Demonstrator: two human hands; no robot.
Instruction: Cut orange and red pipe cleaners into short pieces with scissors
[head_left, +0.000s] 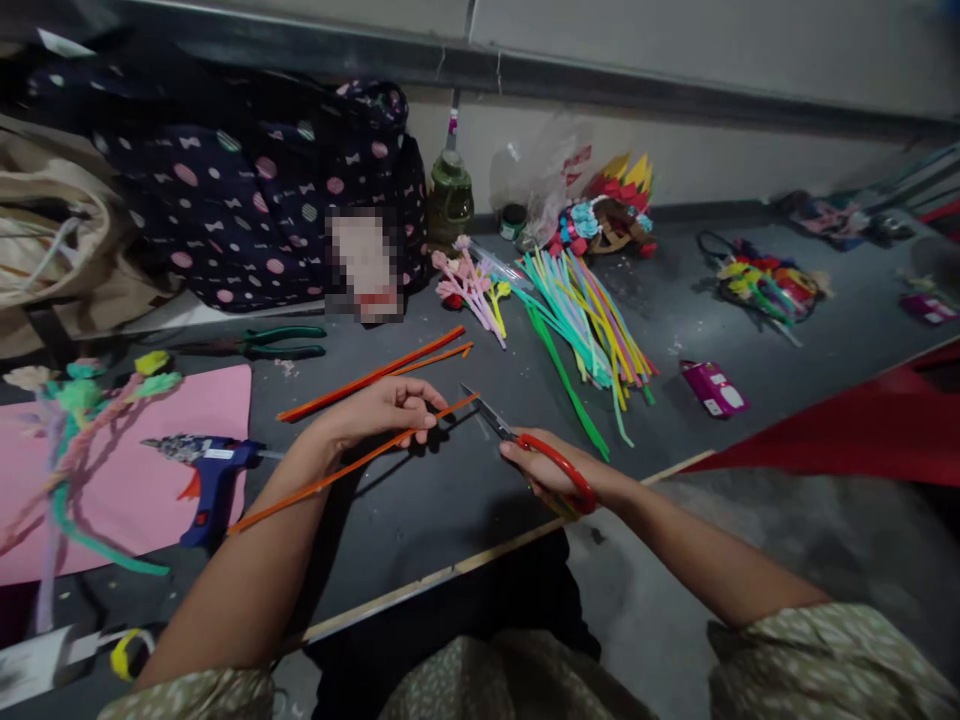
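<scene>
Though label unreadable, magenta packet [714, 388] beyond scissors [525, 442], orange pipe cleaner [352, 464].

Dark grey table [420, 500], pale wall [675, 40], dim light.

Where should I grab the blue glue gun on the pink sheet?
Probably by its blue handle, coming from the near side. The blue plastic glue gun lies flat on the pink foam sheet with its handle pointing toward the person and its metal nozzle pointing left, so keep off that tip.
</scene>
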